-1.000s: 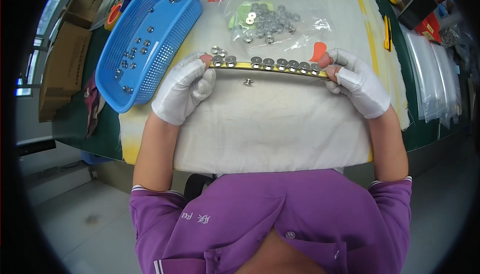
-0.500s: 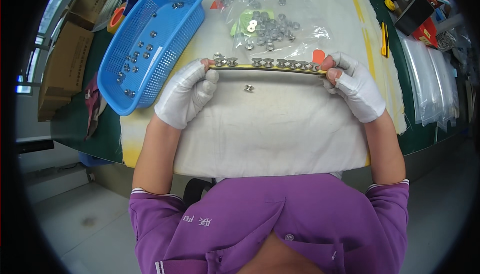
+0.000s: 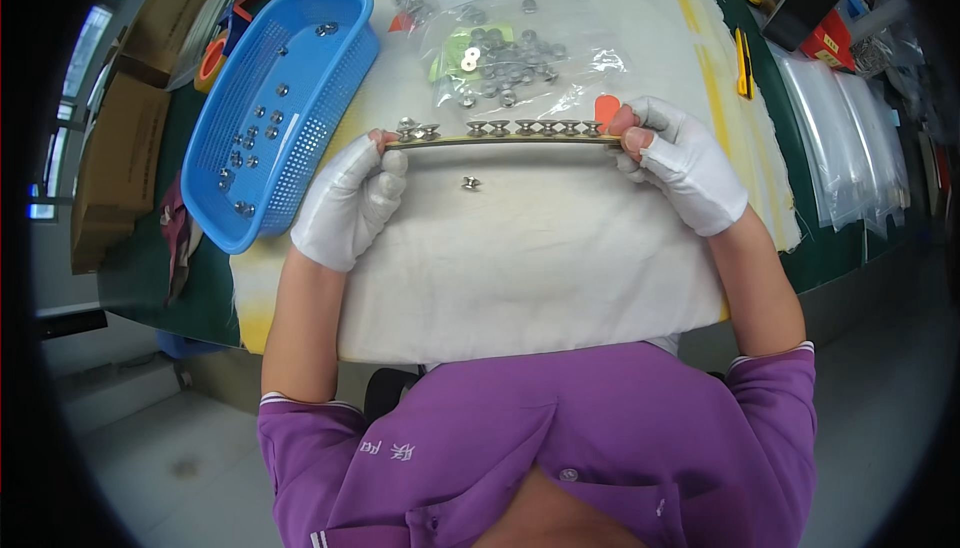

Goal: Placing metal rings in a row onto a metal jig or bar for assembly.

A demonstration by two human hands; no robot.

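Observation:
A long narrow strip (image 3: 515, 141) with a yellowish edge is held level between my two hands, just above the white cloth. Several small silver spool-shaped metal pieces (image 3: 498, 129) sit in a row along its top, with gaps between groups. My left hand (image 3: 350, 203), in a white fingerless glove, pinches the strip's left end. At the right end, the thumb and fingers of my right hand (image 3: 690, 168), gloved alike, grip it. One loose spool-shaped metal piece (image 3: 471, 183) lies on the cloth below the strip.
A blue plastic basket (image 3: 335, 128) with several metal pieces stands at the left. Beyond the strip lies a clear plastic bag (image 3: 575, 78) with more pieces. A yellow cutter knife (image 3: 743, 63) and plastic bags (image 3: 815, 138) lie at the right. Cardboard boxes (image 3: 130, 163) stand far left.
The whole scene has shifted slightly left in the picture. Both hands keep their hold on the strip, which now looks more level; the pieces on it keep their spacing.

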